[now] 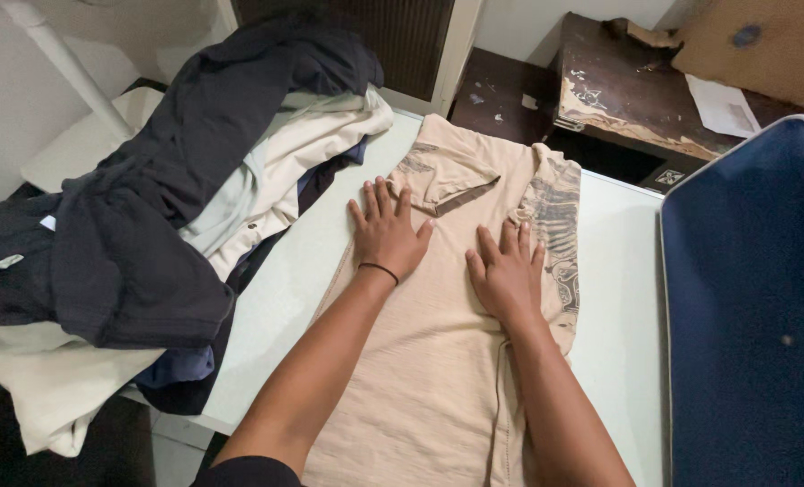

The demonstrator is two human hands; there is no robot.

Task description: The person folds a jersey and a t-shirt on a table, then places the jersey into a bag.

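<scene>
A beige T-shirt lies flat on a white table, folded lengthwise, with one sleeve turned inward near its far end. A dark printed pattern runs along the shirt's right edge. The left hand rests palm down on the shirt's left side, fingers spread, a thin black band around its wrist. The right hand lies palm down just beside it, near the printed edge. Left of the shirt, a pile of clothes in black, cream and navy overhangs the table edge. A navy blue panel stands to the right.
</scene>
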